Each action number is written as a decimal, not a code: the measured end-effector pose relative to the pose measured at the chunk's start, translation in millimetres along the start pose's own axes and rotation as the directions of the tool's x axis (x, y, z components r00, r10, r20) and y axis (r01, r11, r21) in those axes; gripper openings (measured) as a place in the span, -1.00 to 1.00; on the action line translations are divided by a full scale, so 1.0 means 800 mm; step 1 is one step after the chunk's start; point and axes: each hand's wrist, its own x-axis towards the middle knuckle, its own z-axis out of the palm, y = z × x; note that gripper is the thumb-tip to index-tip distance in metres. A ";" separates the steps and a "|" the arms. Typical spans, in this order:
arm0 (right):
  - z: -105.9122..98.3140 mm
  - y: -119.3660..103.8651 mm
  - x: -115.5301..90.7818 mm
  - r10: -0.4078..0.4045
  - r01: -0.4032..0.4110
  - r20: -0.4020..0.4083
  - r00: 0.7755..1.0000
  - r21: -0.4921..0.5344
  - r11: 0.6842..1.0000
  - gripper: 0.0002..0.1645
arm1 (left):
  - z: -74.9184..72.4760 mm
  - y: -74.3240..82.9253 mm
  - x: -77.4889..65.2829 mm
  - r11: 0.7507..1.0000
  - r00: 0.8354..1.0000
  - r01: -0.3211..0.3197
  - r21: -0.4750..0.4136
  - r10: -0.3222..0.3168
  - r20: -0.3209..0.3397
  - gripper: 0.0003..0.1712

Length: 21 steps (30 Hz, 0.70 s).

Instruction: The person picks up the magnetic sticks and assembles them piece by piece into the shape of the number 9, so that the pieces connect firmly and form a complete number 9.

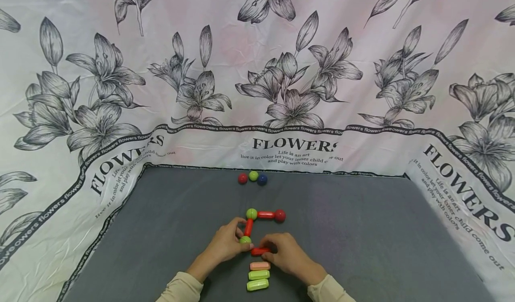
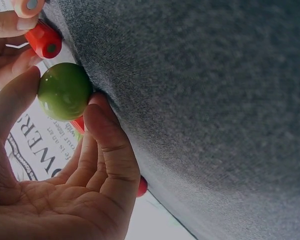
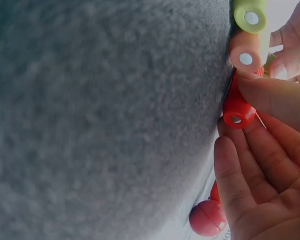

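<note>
My left hand [image 1: 226,243] pinches a green ball [image 2: 65,92] between thumb and fingertips. From this ball a red rod [image 1: 248,227] leads up to a second green ball [image 1: 251,214]. Another red rod [image 1: 265,215] runs right from there to a red ball [image 1: 280,216]. Just right of the pinched ball, my right hand [image 1: 287,253] grips a separate red rod [image 3: 240,112] between thumb and fingers. This rod lies roughly crosswise, its left end close to the left thumb. A round metallic spot shows in its end in the right wrist view.
Below the hands lie a pink rod [image 1: 259,266] and two yellow-green rods [image 1: 259,274], stacked in a column. At the table's back sit a loose red ball [image 1: 242,178], a green ball [image 1: 253,176] and a blue ball [image 1: 262,179]. Flower-printed cloth [image 1: 297,148] borders the grey tabletop [image 1: 362,230].
</note>
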 end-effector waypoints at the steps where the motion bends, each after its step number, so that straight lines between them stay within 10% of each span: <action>1: -0.001 0.001 0.000 0.006 -0.006 0.002 1.000 -0.002 1.000 -0.85 | 0.000 0.000 0.000 1.000 1.000 0.001 0.001 -0.001 0.000 -0.26; 21: -0.009 0.011 -0.002 0.023 -0.027 -0.084 0.996 -0.046 0.999 -0.85 | 0.002 0.000 0.000 1.000 1.000 -0.004 0.015 0.004 0.002 -0.24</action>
